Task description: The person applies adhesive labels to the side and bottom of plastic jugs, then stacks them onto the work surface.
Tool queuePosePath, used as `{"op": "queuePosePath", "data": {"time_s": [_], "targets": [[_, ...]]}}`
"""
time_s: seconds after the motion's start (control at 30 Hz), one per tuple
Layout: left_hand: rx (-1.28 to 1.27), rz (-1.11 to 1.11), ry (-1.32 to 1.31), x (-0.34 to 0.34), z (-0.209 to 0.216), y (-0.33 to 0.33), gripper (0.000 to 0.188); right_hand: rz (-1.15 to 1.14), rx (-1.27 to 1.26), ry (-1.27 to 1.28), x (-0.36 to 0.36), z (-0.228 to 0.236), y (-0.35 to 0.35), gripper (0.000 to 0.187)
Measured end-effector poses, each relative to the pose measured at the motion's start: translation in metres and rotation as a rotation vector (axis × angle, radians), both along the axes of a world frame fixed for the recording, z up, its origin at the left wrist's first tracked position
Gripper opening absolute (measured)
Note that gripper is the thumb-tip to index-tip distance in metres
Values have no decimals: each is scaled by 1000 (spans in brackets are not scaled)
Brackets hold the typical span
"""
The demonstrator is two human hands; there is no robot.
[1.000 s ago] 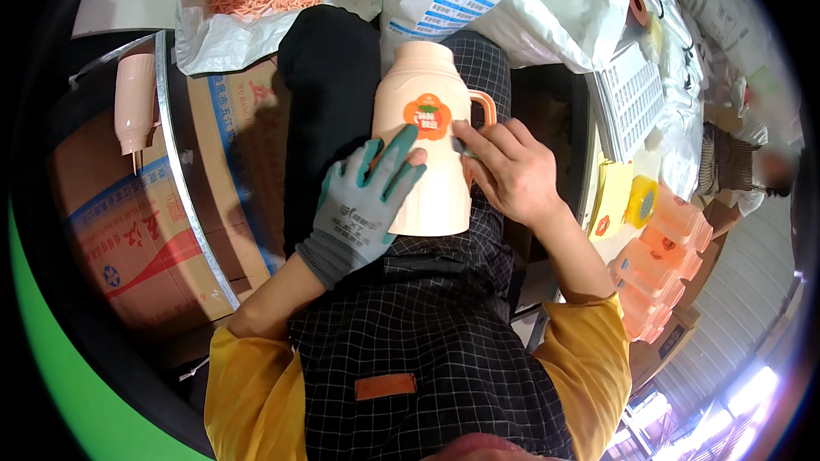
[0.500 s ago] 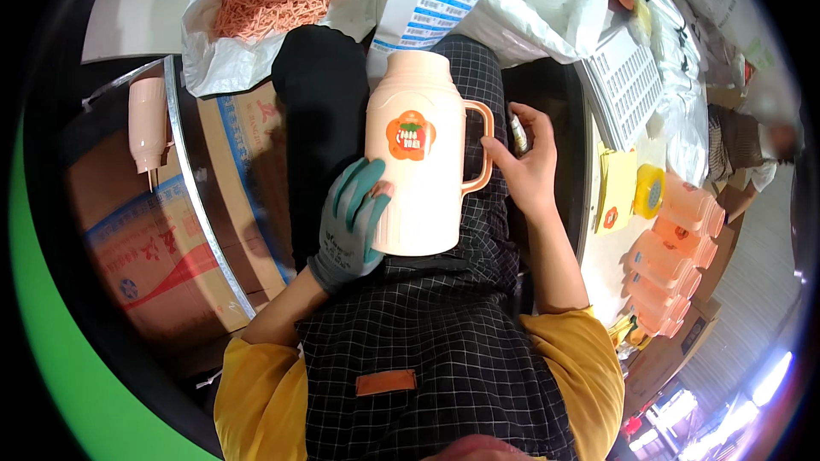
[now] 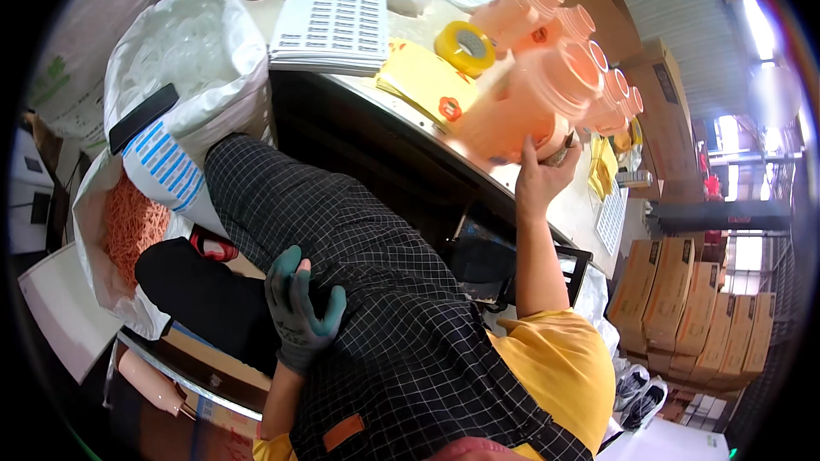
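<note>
My right hand (image 3: 547, 172) reaches out over the table and is closed round the handle of a peach-pink thermos jug shell (image 3: 512, 107). The shell is slightly blurred, and its round open end points up and to the right. A small object lies within the same hand, too hidden to name. Several matching jug shells (image 3: 598, 90) stand in a group behind it. My left hand (image 3: 303, 307), in a grey and teal glove with bare fingertips showing, rests on the checked apron over my lap. Its fingers are spread and hold nothing.
Yellow sheets (image 3: 427, 85), a roll of yellow tape (image 3: 465, 48) and a stack of label sheets (image 3: 333, 21) lie on the table (image 3: 410, 115). Beside my legs are a white sack (image 3: 248, 51) and a bag of pink shreds (image 3: 132, 226). Cartons (image 3: 683, 299) are piled at right.
The jug has gone from my lap to the table, with my right hand on its handle. My left hand has let go of it. The view has swung to the right.
</note>
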State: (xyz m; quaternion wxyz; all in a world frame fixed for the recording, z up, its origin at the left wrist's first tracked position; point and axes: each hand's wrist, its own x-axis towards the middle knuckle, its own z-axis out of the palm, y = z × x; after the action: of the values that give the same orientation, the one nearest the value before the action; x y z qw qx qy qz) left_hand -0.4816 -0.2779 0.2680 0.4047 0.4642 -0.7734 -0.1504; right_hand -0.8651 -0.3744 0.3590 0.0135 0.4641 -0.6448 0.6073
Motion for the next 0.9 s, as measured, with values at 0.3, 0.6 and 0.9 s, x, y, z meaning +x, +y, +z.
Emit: {"op": "queuePosePath", "data": {"time_s": [0.3,0.6,0.9], "targets": [[170,-5,-79,-2,-3,4,71,-245,-54,101,-224,-100,-53,51],[224,74,-31,-11,-2,-14,66,-371,350,-61,-215,-108,-102,79],[68,632,-37,99,1,2,66,-206,6,1182,-152,-193,-71,64]]}}
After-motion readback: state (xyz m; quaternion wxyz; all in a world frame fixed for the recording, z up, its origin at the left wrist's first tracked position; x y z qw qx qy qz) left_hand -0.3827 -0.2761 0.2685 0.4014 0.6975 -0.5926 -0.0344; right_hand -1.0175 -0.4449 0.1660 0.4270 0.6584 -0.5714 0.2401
